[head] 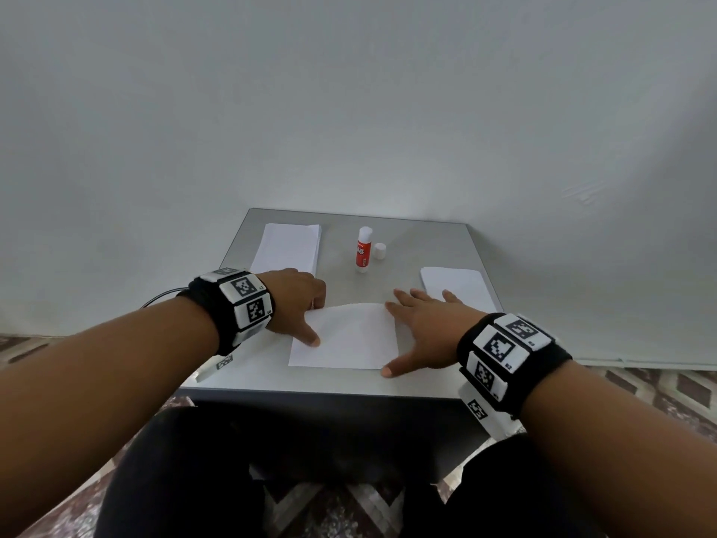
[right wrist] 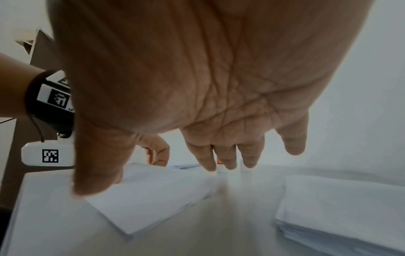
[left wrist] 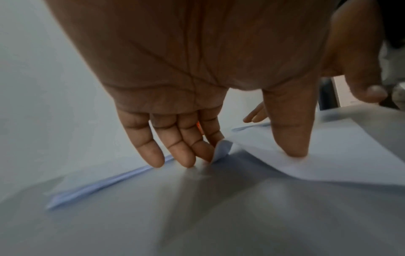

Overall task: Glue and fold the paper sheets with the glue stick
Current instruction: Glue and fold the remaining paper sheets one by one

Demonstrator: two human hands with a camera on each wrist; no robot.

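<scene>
At the near edge of the small grey square desk (head: 426, 242), midway along it, lies one white rectangular paper sheet (head: 349, 339), its far edge bowed upward. The left hand (head: 295, 300) is on the sheet's left side: the thumb presses flat on the paper, and in the left wrist view the fingertips (left wrist: 186, 159) stand on the desk at the sheet's far-left corner, which curls up against them. Fingers are fairly straight; nothing is gripped. The right hand (head: 423, 324) lies spread wide at the sheet's right edge, thumb tip on the desk at the near-right corner, fingers extended toward the far side; it holds nothing.

Beyond the right hand, along the desk's right edge, sits a stack of white folded paper (head: 454, 283). Toward the far-left corner lies a second stack of white paper sheets (head: 289, 246), just beyond the left hand.

Near the far edge, about centre, stands the red-and-white cylindrical glue stick (head: 362, 250), upright and uncapped. Its small white cap (head: 380, 250) stands just beside it on the right, apart from it.

Both wrists carry black bands with black-and-white square markers (head: 248, 300).
</scene>
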